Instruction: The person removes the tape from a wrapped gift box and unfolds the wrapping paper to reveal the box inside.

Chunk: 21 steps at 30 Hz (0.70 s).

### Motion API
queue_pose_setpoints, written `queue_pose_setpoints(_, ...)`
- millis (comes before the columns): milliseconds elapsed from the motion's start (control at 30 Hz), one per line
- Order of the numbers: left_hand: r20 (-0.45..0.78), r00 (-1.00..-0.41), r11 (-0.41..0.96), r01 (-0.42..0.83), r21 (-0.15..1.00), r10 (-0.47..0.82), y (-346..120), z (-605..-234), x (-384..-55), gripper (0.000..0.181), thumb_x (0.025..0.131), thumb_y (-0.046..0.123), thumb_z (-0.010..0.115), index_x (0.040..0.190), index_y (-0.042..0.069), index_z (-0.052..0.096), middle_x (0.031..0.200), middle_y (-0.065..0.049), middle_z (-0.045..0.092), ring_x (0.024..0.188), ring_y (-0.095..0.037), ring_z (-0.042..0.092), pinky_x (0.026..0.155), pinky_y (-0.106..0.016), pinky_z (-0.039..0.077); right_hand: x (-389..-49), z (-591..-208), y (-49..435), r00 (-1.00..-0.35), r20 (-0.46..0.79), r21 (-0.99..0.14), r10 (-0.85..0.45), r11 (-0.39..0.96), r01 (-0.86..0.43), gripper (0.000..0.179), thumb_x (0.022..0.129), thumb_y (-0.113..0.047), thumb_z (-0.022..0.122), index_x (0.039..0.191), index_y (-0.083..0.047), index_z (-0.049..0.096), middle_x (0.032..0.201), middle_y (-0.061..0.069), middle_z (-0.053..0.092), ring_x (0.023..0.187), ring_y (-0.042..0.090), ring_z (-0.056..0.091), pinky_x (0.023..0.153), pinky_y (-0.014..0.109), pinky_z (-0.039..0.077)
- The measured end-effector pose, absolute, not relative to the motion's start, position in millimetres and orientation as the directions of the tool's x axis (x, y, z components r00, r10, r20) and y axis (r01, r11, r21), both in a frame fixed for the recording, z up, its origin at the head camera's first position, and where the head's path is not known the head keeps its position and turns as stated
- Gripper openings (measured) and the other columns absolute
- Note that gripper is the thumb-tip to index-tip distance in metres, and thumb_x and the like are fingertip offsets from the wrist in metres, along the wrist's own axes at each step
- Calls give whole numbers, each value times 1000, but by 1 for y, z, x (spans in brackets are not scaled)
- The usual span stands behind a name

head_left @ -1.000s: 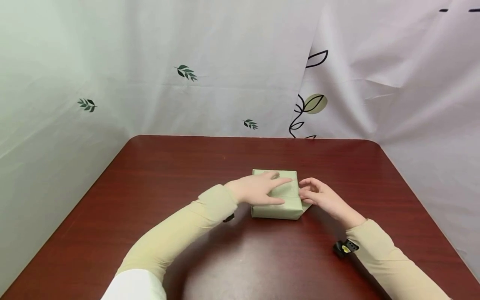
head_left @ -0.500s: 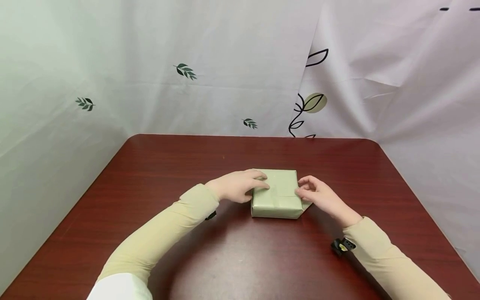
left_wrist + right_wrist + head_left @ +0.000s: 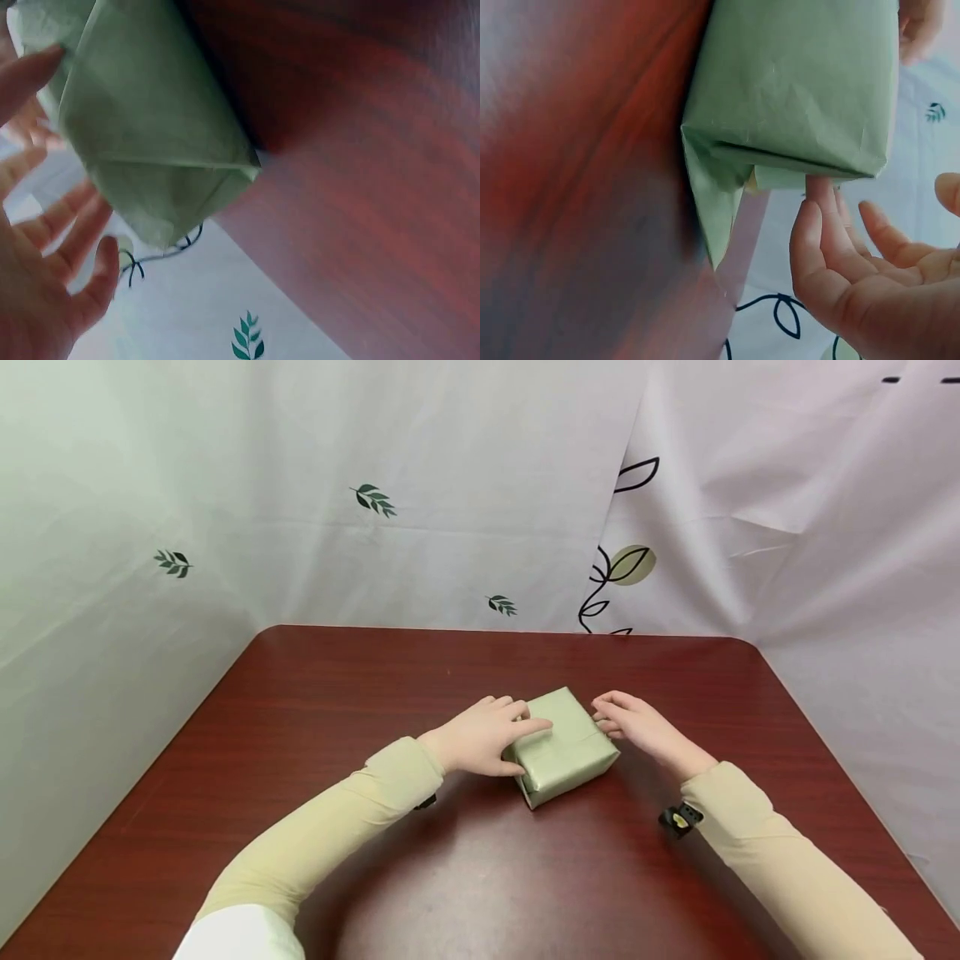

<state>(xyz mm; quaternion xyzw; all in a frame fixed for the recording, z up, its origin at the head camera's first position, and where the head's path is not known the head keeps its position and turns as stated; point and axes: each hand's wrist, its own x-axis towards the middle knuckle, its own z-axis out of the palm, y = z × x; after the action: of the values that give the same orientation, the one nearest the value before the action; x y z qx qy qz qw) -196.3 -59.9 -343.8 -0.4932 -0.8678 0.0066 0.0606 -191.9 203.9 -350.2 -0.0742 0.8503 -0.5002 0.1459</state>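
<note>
A box wrapped in pale green paper (image 3: 570, 739) sits at an angle on the table, one corner pointing toward me. My left hand (image 3: 483, 737) lies at its left side, the index finger reaching over the top and the thumb by the near left corner. Folded paper covers the end of the box (image 3: 150, 127) in the left wrist view. Beside the far right side is my right hand (image 3: 637, 724), its fingers loosely bent. In the right wrist view, its fingertips touch or nearly touch the box's end, where a loose paper flap (image 3: 716, 206) sticks out.
The dark red wooden table (image 3: 337, 693) has rounded far corners. White cloth (image 3: 450, 460) printed with leaves hangs behind it and along both sides. A black wrist strap (image 3: 680, 819) shows under the right sleeve.
The box has turned counterclockwise from lying square to me. My left hand has slid from its top to its left side. My right hand has shifted slightly away from me.
</note>
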Motion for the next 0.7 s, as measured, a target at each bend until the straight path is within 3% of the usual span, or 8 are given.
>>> queue_pose_setpoints(167, 171, -562, 584, 801, -134, 809, -50, -349, -186, 65, 74, 58, 71, 123, 18, 53, 97, 2, 55, 83, -17, 53, 71, -29, 41, -202, -346, 198, -946, -162, -820, -281, 571, -29, 47, 101, -34, 41, 126, 5, 48, 121, 25, 56, 107, 29, 56, 80, 29, 46)
queue_pose_setpoints(300, 225, -573, 613, 765, -197, 788, -41, -351, -178, 57, 72, 61, 70, 104, 16, 58, 87, 2, 53, 75, -16, 53, 64, -28, 40, -212, -345, 195, -941, -125, -790, -314, 605, -97, 48, 103, -34, 35, 128, 4, 48, 124, 26, 57, 116, 37, 54, 93, 42, 45)
queue_pose_setpoints(433, 247, -588, 636, 731, -246, 771, -32, -353, -173, 50, 73, 62, 68, 92, 17, 60, 83, 3, 54, 72, -16, 56, 62, -28, 43, -223, -347, 190, -917, -56, -823, -396, 538, -182, 48, 105, -27, 27, 127, 11, 46, 125, 30, 54, 117, 41, 52, 103, 49, 40)
queue_pose_setpoints(700, 245, -630, 676, 682, -279, 737, -12, -354, -165, 47, 78, 63, 63, 91, 18, 64, 84, 3, 59, 73, -17, 60, 63, -31, 46, -235, -348, 174, -883, -28, -833, -469, 499, -239, 57, 106, -34, 18, 128, 10, 47, 129, 29, 52, 124, 40, 47, 108, 50, 32)
